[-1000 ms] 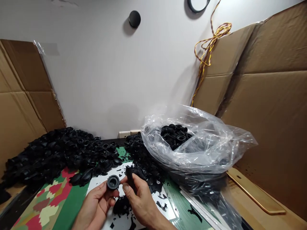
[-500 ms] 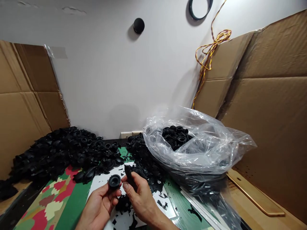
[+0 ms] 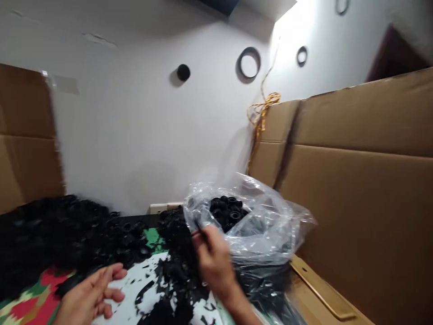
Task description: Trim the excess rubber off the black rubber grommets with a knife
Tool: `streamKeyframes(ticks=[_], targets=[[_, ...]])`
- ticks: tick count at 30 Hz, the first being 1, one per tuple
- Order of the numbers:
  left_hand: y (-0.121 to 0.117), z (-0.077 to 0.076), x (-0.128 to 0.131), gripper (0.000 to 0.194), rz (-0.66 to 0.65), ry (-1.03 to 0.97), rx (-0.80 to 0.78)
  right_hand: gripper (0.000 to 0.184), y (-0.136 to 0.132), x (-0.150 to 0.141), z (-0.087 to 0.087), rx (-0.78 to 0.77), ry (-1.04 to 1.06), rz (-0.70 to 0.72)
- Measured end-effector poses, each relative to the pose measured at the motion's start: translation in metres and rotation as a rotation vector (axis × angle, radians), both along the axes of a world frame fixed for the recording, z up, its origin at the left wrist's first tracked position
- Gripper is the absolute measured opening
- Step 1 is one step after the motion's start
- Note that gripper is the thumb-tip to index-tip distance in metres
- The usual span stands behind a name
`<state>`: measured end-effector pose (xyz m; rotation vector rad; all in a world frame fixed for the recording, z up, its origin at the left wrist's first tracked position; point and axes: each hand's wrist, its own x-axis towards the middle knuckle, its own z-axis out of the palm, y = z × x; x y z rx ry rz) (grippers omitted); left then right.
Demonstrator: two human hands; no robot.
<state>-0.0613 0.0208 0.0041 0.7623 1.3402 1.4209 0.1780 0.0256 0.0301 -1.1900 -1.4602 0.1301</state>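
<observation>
Two hands show: one left hand (image 3: 89, 300) and one right hand (image 3: 214, 264). The right hand's fingers (image 3: 206, 239) pinch one thin dark strip (image 3: 197, 233). Just past those fingers sits one clear plastic bag (image 3: 270, 237), holding black rubber rings (image 3: 228, 212) too many to count. Beyond the left hand's fingers (image 3: 115, 271) lies one big heap (image 3: 67, 230) of more such rings, also past counting. High above the fingers, the wall carries one round knob (image 3: 183, 72), three wall rings (image 3: 248, 63), and one yellow cord (image 3: 262, 113).

White wall (image 3: 135, 126) — brown cardboard panels (image 3: 355, 198)
</observation>
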Motion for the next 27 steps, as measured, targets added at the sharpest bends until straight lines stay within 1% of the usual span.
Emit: streamKeyframes(ticks=[1, 2, 3, 4, 5, 6, 7, 8, 9, 10, 11, 12, 13, 15, 17, 20, 22, 24, 26, 27], targets=[[0.001, 0.007, -0.013, 0.041, 0.118, 0.066, 0.046, 0.02, 0.003, 0.019, 0.016, -0.063, 0.058, -0.147], [0.001, 0.012, -0.025, 0.038, 0.187, 0.14, 0.088, 0.022, 0.008, 0.038, 0.032, -0.155, 0.106, -0.295], [0.0, 0.017, -0.037, 0.033, 0.221, 0.24, 0.113, 0.022, 0.015, 0.056, 0.046, -0.207, 0.132, -0.333], [0.0, 0.02, -0.049, 0.028, 0.271, 0.365, 0.126, 0.021, 0.024, 0.072, 0.057, -0.247, 0.145, -0.337], [0.0, 0.021, -0.059, 0.025, 0.318, 0.428, 0.112, 0.021, 0.032, 0.084, 0.065, -0.291, 0.15, -0.331], [0.0, 0.02, -0.068, 0.022, 0.357, 0.478, 0.094, 0.025, 0.039, 0.092, 0.07, -0.338, 0.141, -0.367], [0.0, 0.019, -0.076, 0.021, 0.385, 0.535, 0.07, 0.031, 0.041, 0.095, 0.072, -0.401, 0.091, -0.459], [0.001, 0.016, -0.081, 0.019, 0.398, 0.602, 0.04, 0.031, 0.04, 0.095, 0.07, -0.415, 0.058, -0.49], [0.001, 0.013, -0.084, 0.016, 0.396, 0.673, 0.01, 0.022, 0.035, 0.092, 0.066, -0.391, 0.068, -0.48], [0.002, 0.009, -0.086, 0.012, 0.378, 0.748, -0.016, 0.01, 0.027, 0.085, 0.06, -0.352, 0.089, -0.411], [0.003, 0.006, -0.085, 0.008, 0.348, 0.825, -0.036, 0.014, 0.018, 0.076, 0.051, -0.316, 0.117, -0.351], [0.004, 0.003, -0.084, 0.005, 0.308, 0.9, -0.05, 0.024, 0.009, 0.066, 0.041, -0.283, 0.139, -0.258], [0.006, 0.0, -0.082, 0.007, 0.263, 0.972, -0.06, 0.029, 0.001, 0.055, 0.03, -0.239, 0.145, -0.174], [0.01, -0.006, -0.078, 0.016, 0.182, 1.097, -0.083, 0.029, -0.009, 0.033, 0.01, -0.164, 0.13, -0.049], [0.012, -0.009, -0.076, 0.021, 0.128, 1.192, -0.12, 0.029, -0.013, 0.015, -0.005, -0.141, 0.123, 0.097], [0.01, -0.006, -0.078, 0.015, 0.096, 1.291, -0.16, 0.031, -0.011, -0.002, -0.02, -0.241, 0.257, 0.301], [0.003, 0.001, -0.079, 0.013, 0.114, 1.335, -0.153, 0.035, -0.009, -0.012, -0.026, -0.335, 0.424, 0.402], [-0.005, 0.009, -0.074, 0.017, 0.143, 1.353, -0.13, 0.037, -0.007, -0.02, -0.03, -0.4, 0.619, 0.494], [-0.012, 0.015, -0.06, 0.021, 0.13, 1.304, -0.104, 0.038, -0.006, -0.029, -0.032, -0.446, 0.777, 0.57], [-0.014, 0.016, -0.051, 0.021, 0.102, 1.164, -0.063, 0.039, -0.006, -0.032, -0.033, -0.466, 0.825, 0.596]])
